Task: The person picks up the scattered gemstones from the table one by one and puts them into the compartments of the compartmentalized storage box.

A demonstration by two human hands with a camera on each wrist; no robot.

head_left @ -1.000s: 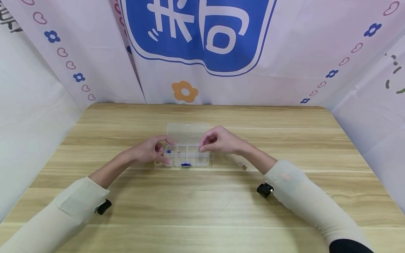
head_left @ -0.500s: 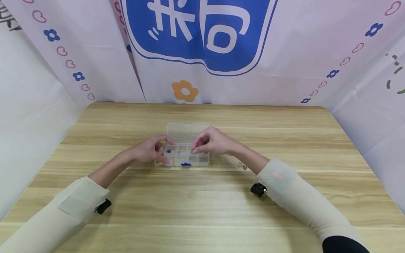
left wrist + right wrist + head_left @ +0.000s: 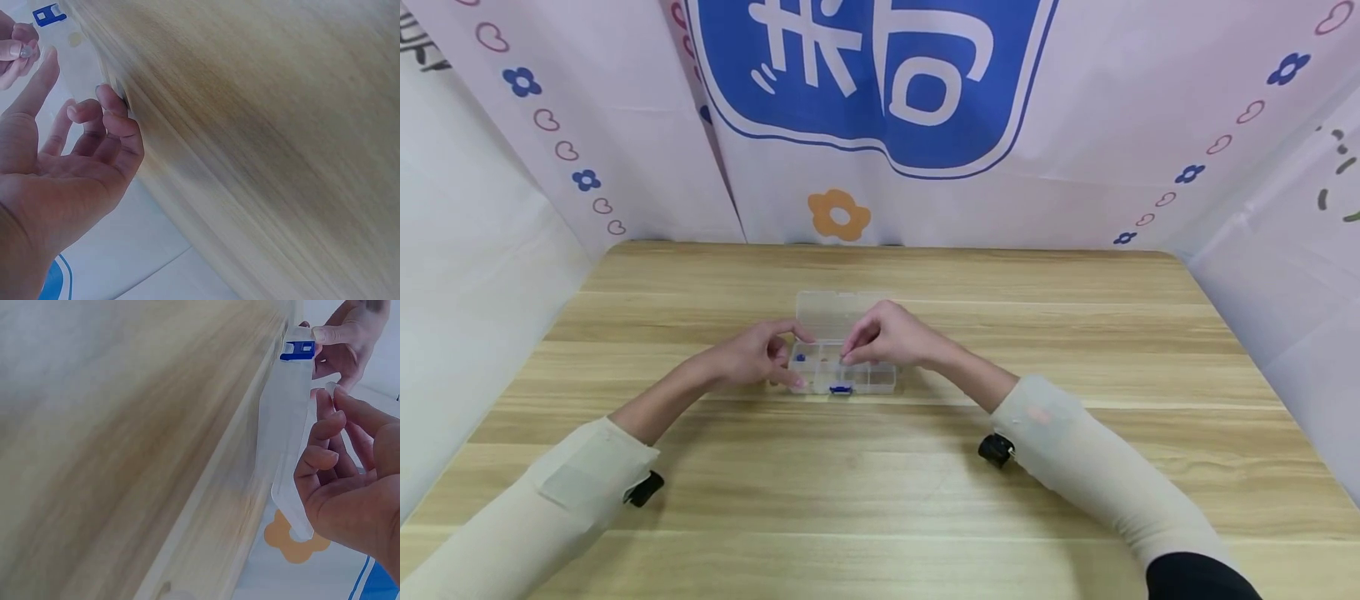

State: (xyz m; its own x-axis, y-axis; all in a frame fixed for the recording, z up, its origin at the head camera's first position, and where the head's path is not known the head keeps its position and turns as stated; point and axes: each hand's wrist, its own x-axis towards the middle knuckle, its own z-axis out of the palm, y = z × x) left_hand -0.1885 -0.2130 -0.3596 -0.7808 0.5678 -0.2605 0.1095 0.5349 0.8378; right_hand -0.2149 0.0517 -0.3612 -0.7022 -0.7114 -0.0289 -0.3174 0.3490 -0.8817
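A clear plastic compartment box (image 3: 883,379) lies on the table, its lid (image 3: 820,310) folded back and a blue latch (image 3: 841,390) on the front side. My left hand (image 3: 748,357) holds the left end between forefinger at the back and thumb at the front. Over the middle compartments is my right hand (image 3: 895,335), thumb and forefinger pinching a small, greyish, see-through piece (image 3: 26,51). Its exact kind I cannot tell. In the left back compartment sits a tiny dark blue piece (image 3: 801,357). The right wrist view shows the pinched fingertips close above the box.
The wooden table (image 3: 865,483) spreads around the box, with a printed cloth backdrop (image 3: 1000,208) behind it. A tiny brownish item (image 3: 166,587) shows at the bottom of the right wrist view. Black wrist cameras hang under both sleeves.
My right hand has moved left over the box, from its right end to the middle compartments. Its forearm now covers the small items on the table. The left hand has stayed put.
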